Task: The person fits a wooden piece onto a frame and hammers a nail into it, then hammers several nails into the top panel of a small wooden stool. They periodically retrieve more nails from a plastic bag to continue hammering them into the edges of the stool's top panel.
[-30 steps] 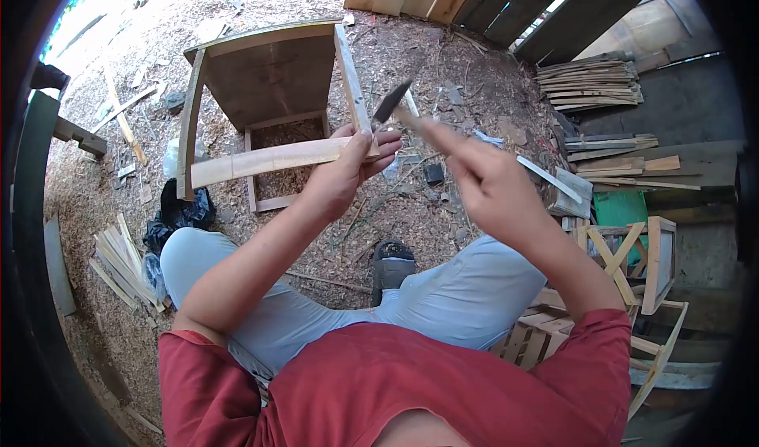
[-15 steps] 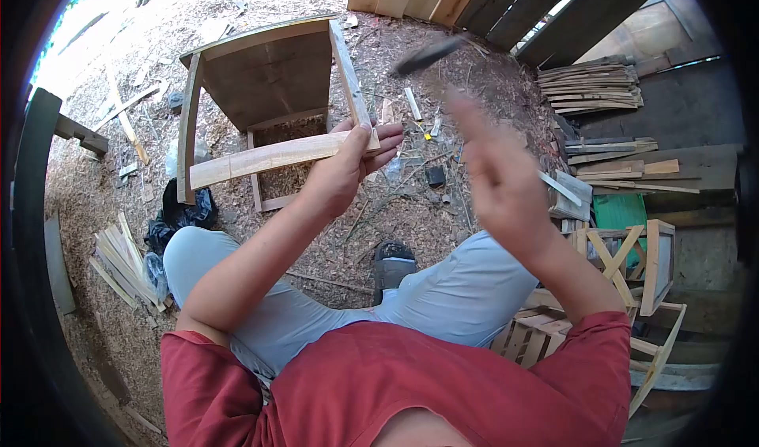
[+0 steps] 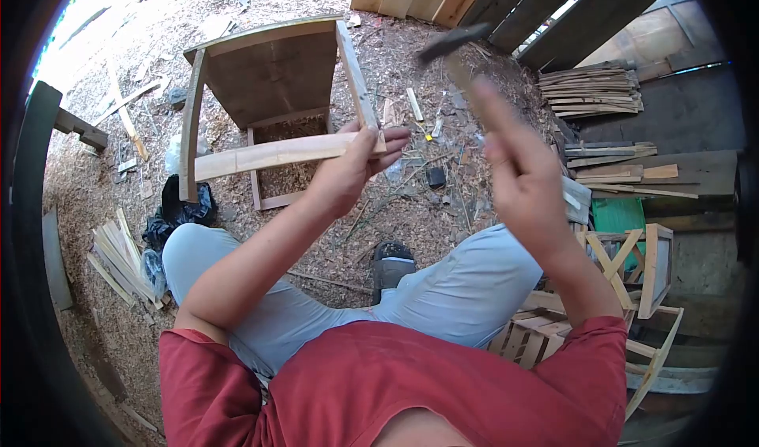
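A wooden chair frame lies in front of me, its dark panel tilted away and its legs toward me. Across the near ends of its legs runs a pale curved slat. My left hand grips the slat's right end where it meets the right leg, thumb on top and fingers spread underneath. Raised to the right, my right hand is closed round the handle of a hammer. The hammer head is well apart from the wood and a little blurred.
Wood shavings and offcuts cover the ground. Stacked thin slats and boards stand at the right, with small wooden frames below them. A black plastic bag and a bundle of strips lie at the left.
My right hand and the hammer have moved right and slightly up, away from the slat. The left hand keeps its grip, and the frame has shifted slightly.
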Demonstrator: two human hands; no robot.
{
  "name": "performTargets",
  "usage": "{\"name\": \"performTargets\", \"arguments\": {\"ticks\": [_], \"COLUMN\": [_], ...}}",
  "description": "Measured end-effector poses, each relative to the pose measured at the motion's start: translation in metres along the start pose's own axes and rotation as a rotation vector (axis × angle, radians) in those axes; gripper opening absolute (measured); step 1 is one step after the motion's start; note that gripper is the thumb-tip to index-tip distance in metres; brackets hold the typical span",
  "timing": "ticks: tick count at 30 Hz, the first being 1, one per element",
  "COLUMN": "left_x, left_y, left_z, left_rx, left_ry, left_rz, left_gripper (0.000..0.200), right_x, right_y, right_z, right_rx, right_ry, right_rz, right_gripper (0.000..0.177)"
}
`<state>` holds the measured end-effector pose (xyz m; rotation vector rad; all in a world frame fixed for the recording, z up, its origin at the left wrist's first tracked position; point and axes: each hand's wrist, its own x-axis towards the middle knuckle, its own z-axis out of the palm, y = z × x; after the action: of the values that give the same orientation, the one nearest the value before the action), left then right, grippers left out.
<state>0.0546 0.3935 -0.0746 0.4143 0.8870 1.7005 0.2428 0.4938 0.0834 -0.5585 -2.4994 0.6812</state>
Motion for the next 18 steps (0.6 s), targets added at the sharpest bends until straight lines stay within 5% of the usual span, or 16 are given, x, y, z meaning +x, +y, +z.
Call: {"name": "performTargets", "arguments": {"ticks": [2, 5, 6, 12, 13, 14, 16, 17, 18], "left_x": [0.001, 0.002, 0.000, 0.002, 0.000, 0.000, 0.001, 0.002, 0.000], "left_y": [0.006, -0.003, -0.003, 0.006, 0.005, 0.005, -0.001, -0.003, -0.003], "left_z": [0.000, -0.004, -0.005, 0.000, 0.000, 0.000, -0.002, -0.003, -0.003], "left_rx": [-0.048, -0.004, 0.028, -0.016, 0.010, 0.033, 0.026, 0.016, 0.012], "left_ry": [0.002, 0.016, 0.030, 0.015, 0.021, 0.029, 0.017, 0.008, 0.015], "left_rz": [0.027, 0.003, -0.025, 0.037, 0.020, 0.007, 0.001, -0.004, -0.009], "left_gripper": [0.036, 0.037, 0.038, 0.040, 0.039, 0.038, 0.037, 0.037, 0.037], "right_x": [0.002, -0.017, -0.016, -0.002, -0.010, -0.007, -0.002, -0.004, -0.003], "right_y": [0.000, 0.008, 0.008, -0.001, 0.000, -0.002, -0.009, 0.006, 0.001], "right_z": [0.004, 0.015, 0.014, 0.010, 0.009, 0.008, 0.006, 0.009, 0.006], "right_rx": [0.046, -0.240, -0.238, 0.128, -0.151, -0.153, -0.139, -0.102, -0.099], "right_ry": [0.187, -0.352, -0.351, 0.140, -0.162, -0.162, -0.464, -0.220, -0.228], "right_rz": [-0.079, 0.006, 0.006, -0.063, -0.028, -0.030, 0.301, 0.086, 0.089], "right_gripper": [0.062, 0.064, 0.064, 0.051, 0.050, 0.050, 0.050, 0.052, 0.052]}}
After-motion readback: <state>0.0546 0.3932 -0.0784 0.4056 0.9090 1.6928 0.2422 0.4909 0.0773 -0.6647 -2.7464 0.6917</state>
